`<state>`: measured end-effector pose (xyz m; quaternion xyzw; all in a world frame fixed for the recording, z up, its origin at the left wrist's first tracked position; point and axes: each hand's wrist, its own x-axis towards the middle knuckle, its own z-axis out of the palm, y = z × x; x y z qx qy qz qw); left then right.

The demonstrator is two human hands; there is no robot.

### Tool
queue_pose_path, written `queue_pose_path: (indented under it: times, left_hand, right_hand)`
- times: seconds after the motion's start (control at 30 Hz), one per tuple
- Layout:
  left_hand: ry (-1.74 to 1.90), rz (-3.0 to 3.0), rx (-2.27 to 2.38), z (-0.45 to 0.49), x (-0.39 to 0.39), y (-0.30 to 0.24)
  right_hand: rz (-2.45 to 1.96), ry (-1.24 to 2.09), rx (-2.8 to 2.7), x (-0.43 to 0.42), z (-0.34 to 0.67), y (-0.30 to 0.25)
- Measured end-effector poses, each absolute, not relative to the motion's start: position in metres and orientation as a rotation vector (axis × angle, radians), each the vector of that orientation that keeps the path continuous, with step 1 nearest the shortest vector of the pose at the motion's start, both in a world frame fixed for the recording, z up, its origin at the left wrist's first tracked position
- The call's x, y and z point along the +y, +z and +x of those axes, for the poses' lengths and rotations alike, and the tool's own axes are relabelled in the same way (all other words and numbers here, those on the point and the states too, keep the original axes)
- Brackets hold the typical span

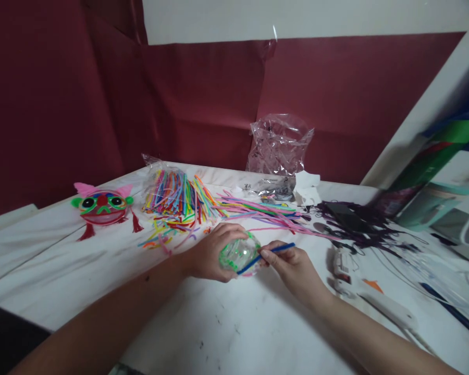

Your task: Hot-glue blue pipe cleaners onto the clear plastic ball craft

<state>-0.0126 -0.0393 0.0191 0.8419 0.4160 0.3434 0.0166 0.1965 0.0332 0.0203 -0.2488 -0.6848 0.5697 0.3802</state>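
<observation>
My left hand (219, 252) is wrapped around a clear, rounded plastic container (240, 252) with fuzzy green trim along its edges. A dark blue pipe cleaner (285, 247) is pinched between the thumb and fingers of my right hand (283, 260). It slants across the front of the container, its lower end close to the container's lower edge; whether it touches is not clear. A bit of pink shows beneath the container. My left palm and fingers hide the container's left side.
Left stands a lion-like face craft (103, 205) with red tassels. Colourful pipe cleaners (175, 195) lie behind my hands, near a crumpled clear bag (279, 146). On the right are dark purple strands (369, 224), a phone (347, 216), a white glue gun (386, 307) with its cord, and a pale green cup (426, 205).
</observation>
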Motion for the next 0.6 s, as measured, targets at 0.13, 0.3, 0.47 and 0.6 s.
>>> queue_pose_path:
  times: [0.13, 0.3, 0.47, 0.6]
  left_hand:
    - [1.03, 2.628, 1.262, -0.015, -0.038, 0.021]
    - [0.987, 2.593, 1.197, -0.019, -0.037, 0.018]
    - [0.984, 2.517, 1.191, -0.016, -0.04, 0.02]
    - [0.857, 2.471, 1.284, -0.014, -0.046, 0.031]
  right_hand:
    - [-0.642, 1.514, -1.701, 0.034, 0.194, 0.018]
    - [-0.635, 1.515, -1.686, 0.037, 0.196, 0.02]
    - [-0.623, 1.538, -1.677, 0.037, 0.198, 0.021]
    - [-0.611, 1.547, -1.647, 0.033, 0.196, 0.019]
